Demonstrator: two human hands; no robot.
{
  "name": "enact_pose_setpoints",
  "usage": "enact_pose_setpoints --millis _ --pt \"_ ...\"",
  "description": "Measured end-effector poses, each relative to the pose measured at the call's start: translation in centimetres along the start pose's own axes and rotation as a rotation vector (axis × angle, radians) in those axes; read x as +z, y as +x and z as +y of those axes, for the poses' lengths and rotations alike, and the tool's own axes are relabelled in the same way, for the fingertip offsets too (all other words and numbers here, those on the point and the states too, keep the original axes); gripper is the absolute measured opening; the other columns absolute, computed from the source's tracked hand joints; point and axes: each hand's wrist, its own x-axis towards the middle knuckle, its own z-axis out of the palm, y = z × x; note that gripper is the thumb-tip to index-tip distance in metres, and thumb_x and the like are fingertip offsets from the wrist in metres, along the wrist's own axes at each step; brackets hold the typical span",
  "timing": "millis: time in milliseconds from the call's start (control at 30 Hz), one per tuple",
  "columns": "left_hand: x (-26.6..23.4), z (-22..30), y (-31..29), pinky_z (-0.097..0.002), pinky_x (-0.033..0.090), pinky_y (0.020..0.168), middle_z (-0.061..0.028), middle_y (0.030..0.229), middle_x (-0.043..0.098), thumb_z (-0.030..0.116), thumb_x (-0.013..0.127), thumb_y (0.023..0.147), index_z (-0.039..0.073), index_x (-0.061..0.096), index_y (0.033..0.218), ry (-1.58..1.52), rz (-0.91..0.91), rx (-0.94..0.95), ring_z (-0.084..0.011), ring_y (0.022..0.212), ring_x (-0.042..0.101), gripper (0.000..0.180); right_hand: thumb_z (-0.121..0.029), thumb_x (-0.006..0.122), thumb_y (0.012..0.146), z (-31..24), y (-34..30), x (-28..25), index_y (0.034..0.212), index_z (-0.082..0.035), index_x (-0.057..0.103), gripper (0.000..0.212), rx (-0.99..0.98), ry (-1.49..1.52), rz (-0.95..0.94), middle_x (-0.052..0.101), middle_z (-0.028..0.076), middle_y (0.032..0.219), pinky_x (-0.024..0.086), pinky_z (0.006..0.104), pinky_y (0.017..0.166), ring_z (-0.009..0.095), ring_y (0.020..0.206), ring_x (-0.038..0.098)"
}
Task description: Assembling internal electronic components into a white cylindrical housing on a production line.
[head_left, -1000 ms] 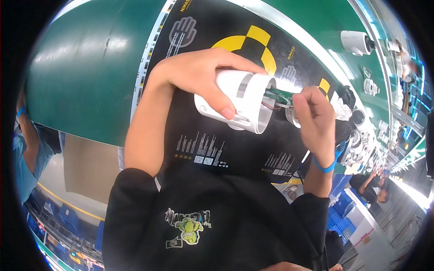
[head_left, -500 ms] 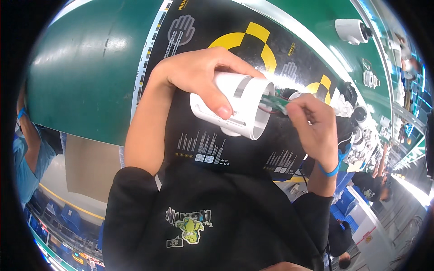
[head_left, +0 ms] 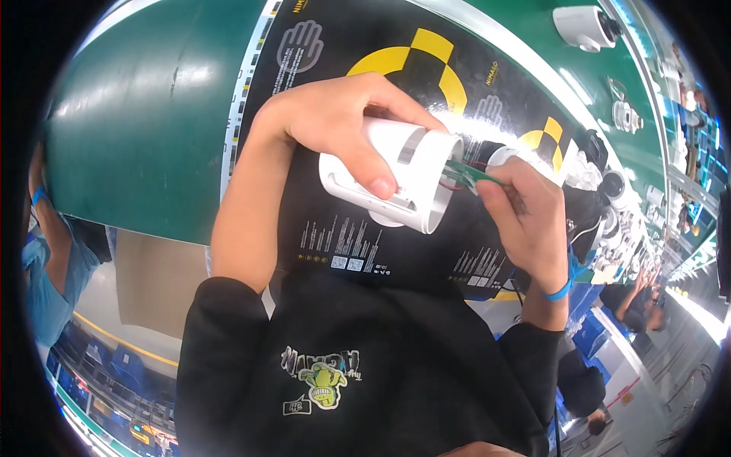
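Observation:
My left hand [head_left: 343, 126] is wrapped round a white cylindrical housing [head_left: 419, 179], thumb along its near side and fingers over the top. The housing lies tilted, its open end facing right. Between thumb and fingers, my right hand [head_left: 525, 209] pinches a green circuit board [head_left: 470, 172] by its right edge. The board's left end reaches into the mouth of the housing; how deep it sits is hidden. A thin dark red wire shows beside the board at the opening. Both hands are held above a black printed mat [head_left: 320, 221].
A white camera [head_left: 582, 29] stands on the green bench at the far right, with a clear and white part [head_left: 626, 116] nearer. Several white housings and plastic bags [head_left: 585, 171] crowd the right side. At the left edge a person in a blue sleeve [head_left: 57, 255] sits by the green surface [head_left: 152, 129].
My right fingers have shifted slightly and the green board shows more plainly at the housing's mouth. The left hand keeps its hold. The whole view has shifted a little.

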Motion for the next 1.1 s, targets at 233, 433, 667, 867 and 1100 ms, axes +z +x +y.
enact_pose_setpoints --millis 233,433,667,867,1100 --pt "0.2 -0.5 0.2 -0.027 0.049 0.084 -0.0149 0.11 0.064 0.029 0.086 0.046 -0.003 0.057 0.12 0.053 0.042 0.04 -0.0188 0.093 0.064 0.085 -0.007 0.06 0.085 1.4 0.7 0.1 0.081 0.002 0.059 0.01 0.035 0.097 -0.022 0.055 0.012 0.062 0.041 0.0292 0.052 0.022 0.053 0.053" --pt "1.0 0.1 -0.4 -0.0268 0.048 0.084 -0.0144 0.112 0.063 0.031 0.086 0.047 -0.005 0.055 0.122 0.12 0.058 0.14 -0.0186 0.096 0.063 0.088 -0.008 0.056 0.088 0.6 0.4 -0.5 0.078 0.003 0.059 0.015 0.084 0.103 -0.023 0.056 0.014 0.06 0.041 0.0308 0.052 0.024 0.053 0.055" --pt "1.1 -0.1 -0.4 -0.0266 0.047 0.084 -0.016 0.107 0.064 0.031 0.085 0.048 -0.009 0.054 0.12 -0.025 0.106 0.077 -0.0182 0.094 0.062 0.088 -0.009 0.059 0.086 0.9 0.6 0.9 0.08 0.002 0.059 0.013 0.036 0.09 0.079 0.057 0.015 0.063 0.042 0.0313 0.053 0.028 0.056 0.057" --pt "0.3 1.3 0.8 -0.0278 0.046 0.087 -0.0188 0.111 0.062 0.032 0.085 0.049 -0.013 0.051 0.121 -0.002 0.02 -0.134 -0.0214 0.099 0.062 0.091 -0.012 0.059 0.087 2.2 1.7 -0.7 0.077 0.002 0.061 0.017 0.01 0.079 0.018 0.057 0.014 0.063 0.041 0.0304 0.053 0.023 0.054 0.054" --pt "-0.1 0.0 -0.2 -0.0305 0.044 0.091 -0.0204 0.116 0.059 0.036 0.087 0.048 -0.014 0.047 0.124 -0.05 0.024 -0.041 -0.0227 0.106 0.058 0.1 -0.017 0.057 0.088 2.6 1.3 0.6 0.082 0.001 0.061 0.019 0.031 0.078 -0.001 0.057 0.009 0.065 0.041 0.0283 0.057 0.018 0.06 0.052"
